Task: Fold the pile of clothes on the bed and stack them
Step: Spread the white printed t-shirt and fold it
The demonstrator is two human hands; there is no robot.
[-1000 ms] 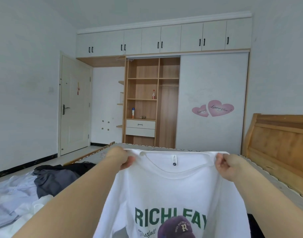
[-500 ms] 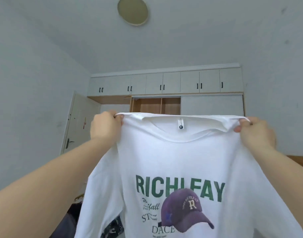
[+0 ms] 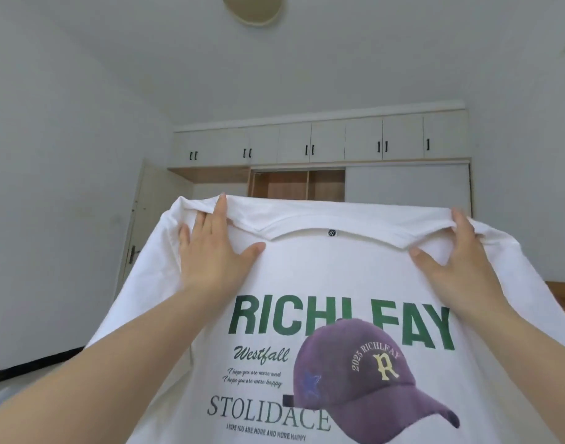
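A white T-shirt (image 3: 338,277) with green "RICHLFAY" lettering and a purple cap print is spread in the air in front of me, print side facing me. My left hand (image 3: 213,251) lies flat against its left shoulder with fingers straight and thumb spread. At the shirt's right shoulder is my right hand (image 3: 457,261), its index finger reaching to the top edge and its thumb spread wide; cloth bunches over its other fingers. The bed and the pile of clothes are hidden behind the shirt.
A wardrobe (image 3: 326,145) with white upper cabinets and open wooden shelves fills the far wall. A white door (image 3: 152,225) stands at the left. A corner of the wooden headboard (image 3: 563,293) shows at the right. A round ceiling lamp (image 3: 252,8) is overhead.
Both hands went from gripping the shirt's shoulders to lying with straight, spread fingers on it. The shirt has come closer and tilted toward me, and my view has tipped upward.
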